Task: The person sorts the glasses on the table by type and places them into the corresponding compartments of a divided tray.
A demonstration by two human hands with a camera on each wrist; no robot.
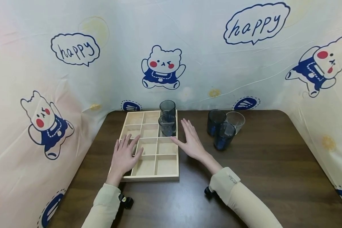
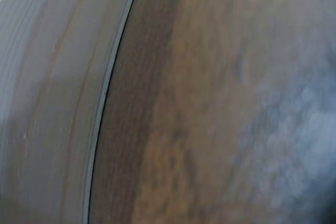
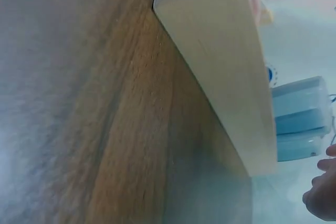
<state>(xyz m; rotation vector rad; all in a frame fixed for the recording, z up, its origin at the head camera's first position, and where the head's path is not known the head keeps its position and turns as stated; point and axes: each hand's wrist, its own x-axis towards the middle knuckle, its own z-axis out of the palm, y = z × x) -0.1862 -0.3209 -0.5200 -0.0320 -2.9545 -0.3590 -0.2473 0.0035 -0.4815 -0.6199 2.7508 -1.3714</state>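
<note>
A light wooden box with compartments point(image 1: 167, 147) lies on the table. Two tinted glasses stand upright in its right column: one glass point(image 1: 167, 106) in the far corner, another glass point(image 1: 167, 125) just in front. My left hand point(image 1: 124, 156) lies over the box's left side, fingers spread, holding nothing. Beside the right edge is my right hand point(image 1: 191, 142), fingers straight and thumb at the rim near the closer glass. The left wrist view catches only the box's outer wall point(image 2: 58, 108) and tabletop. In the right wrist view, fingers point(image 3: 321, 190) appear near the glasses point(image 3: 300, 121).
To the right of the box, two dark blue glasses point(image 1: 224, 136) and a clear glass point(image 1: 236, 121) stand grouped on the brown wooden table point(image 1: 262, 171). A cloth with printed bears point(image 1: 163, 68) hangs behind and along both sides.
</note>
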